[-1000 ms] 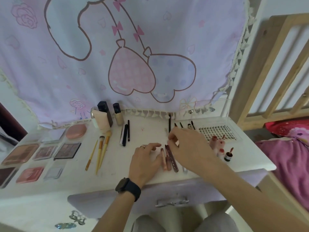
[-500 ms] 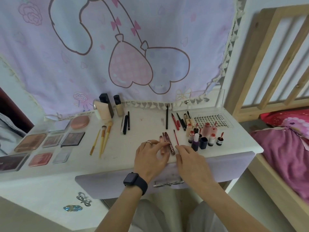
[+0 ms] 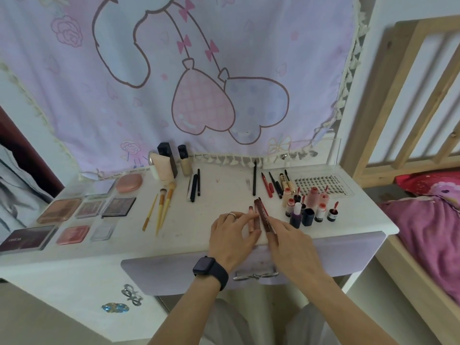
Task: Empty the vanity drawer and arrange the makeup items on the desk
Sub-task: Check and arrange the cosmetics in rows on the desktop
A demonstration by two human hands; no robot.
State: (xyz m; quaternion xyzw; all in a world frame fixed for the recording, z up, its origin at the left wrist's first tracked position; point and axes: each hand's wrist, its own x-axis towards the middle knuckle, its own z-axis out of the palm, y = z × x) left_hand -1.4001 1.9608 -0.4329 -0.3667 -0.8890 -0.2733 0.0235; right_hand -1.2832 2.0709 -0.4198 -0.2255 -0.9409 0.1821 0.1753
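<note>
— How are we holding our arms?

— We are reaching both forearms forward over the bow-shaped drawer handle (image 3: 255, 275). The left hand (image 3: 232, 235) and the right hand (image 3: 290, 241) are meeting just beyond it on the desk (image 3: 224, 188). We are wearing a smartwatch (image 3: 209, 268) on the left wrist.

— And the grip?

— We are clamping nothing. The left hand's fingers are lying fairly straight and a little spread, with their tips touching the lip gloss tubes (image 3: 260, 215) from the left. The right hand's fingers are stretching out flat and pressing against the same tubes from the right. Its thumb is hiding from us.

— Where are the tubes sitting?

— They are lying side by side straight beyond the handle, between our two hands. The small bottles (image 3: 308, 210) are standing beyond the handle and to its right. The lavender drawer (image 3: 174, 272) is showing us only its front.
</note>
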